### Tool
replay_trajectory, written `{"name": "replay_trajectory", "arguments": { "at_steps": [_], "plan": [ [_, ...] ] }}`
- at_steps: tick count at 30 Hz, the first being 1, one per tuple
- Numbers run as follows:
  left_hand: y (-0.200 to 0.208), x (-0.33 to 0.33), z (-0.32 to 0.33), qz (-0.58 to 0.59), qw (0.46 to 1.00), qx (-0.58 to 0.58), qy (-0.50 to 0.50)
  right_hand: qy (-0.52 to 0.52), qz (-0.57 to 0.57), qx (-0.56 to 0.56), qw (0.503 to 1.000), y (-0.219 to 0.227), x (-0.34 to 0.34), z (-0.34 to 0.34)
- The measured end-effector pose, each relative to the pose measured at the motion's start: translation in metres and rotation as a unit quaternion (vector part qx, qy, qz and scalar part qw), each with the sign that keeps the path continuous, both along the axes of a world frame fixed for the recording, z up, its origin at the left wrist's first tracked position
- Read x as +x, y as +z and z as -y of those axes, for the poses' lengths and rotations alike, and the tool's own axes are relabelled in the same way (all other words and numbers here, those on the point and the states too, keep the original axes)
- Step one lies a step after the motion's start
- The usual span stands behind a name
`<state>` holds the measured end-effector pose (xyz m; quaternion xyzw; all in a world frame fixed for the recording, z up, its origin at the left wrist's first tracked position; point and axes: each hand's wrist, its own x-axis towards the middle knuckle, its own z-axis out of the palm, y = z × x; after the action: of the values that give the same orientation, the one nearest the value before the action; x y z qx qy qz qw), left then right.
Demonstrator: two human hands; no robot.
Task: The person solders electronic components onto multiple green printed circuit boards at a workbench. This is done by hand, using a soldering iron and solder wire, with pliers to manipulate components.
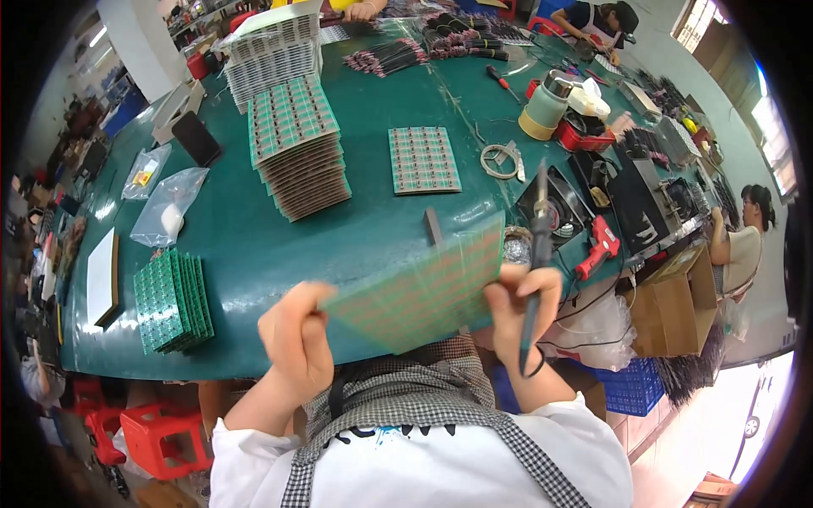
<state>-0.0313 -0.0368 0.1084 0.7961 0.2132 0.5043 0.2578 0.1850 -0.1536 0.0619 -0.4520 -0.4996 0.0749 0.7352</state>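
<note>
Both hands lift a green circuit panel (419,288) above the worktop (254,245) edge: left hand (296,339) clamped on its left edge, right hand (521,309) pinching its right while gripping a soldering iron (536,254), kept upright, clear of the board.

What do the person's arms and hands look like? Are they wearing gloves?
No gloves: the left hand and right hand are bare, and so are both forearms. Short white sleeves cover the upper arms, and a grey checked apron with straps hangs over the white shirt.
</note>
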Motion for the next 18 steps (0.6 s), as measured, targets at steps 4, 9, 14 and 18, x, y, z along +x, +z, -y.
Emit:
{"name": "replay_trajectory", "arguments": {
  "at_steps": [4, 9, 14, 18],
  "plan": [
    [-0.017, -0.047, 0.003, -0.213, 0.93, -0.291, -0.074, -0.048, -0.002, 0.002, 0.999, 0.002, 0.018, -0.003],
    [-0.048, -0.121, 0.024, -0.224, 0.636, -0.715, -0.183, -0.152, 0.014, -0.077, 0.985, -0.019, 0.019, 0.011],
    [-0.083, -0.129, 0.085, 0.313, 0.497, -0.75, -0.305, -0.209, 0.03, -0.131, 0.969, -0.024, 0.025, 0.006],
    [-0.051, -0.116, 0.067, 0.43, 0.584, -0.59, -0.357, -0.194, 0.05, -0.111, 0.973, -0.021, 0.03, 0.0]
  ]
}}
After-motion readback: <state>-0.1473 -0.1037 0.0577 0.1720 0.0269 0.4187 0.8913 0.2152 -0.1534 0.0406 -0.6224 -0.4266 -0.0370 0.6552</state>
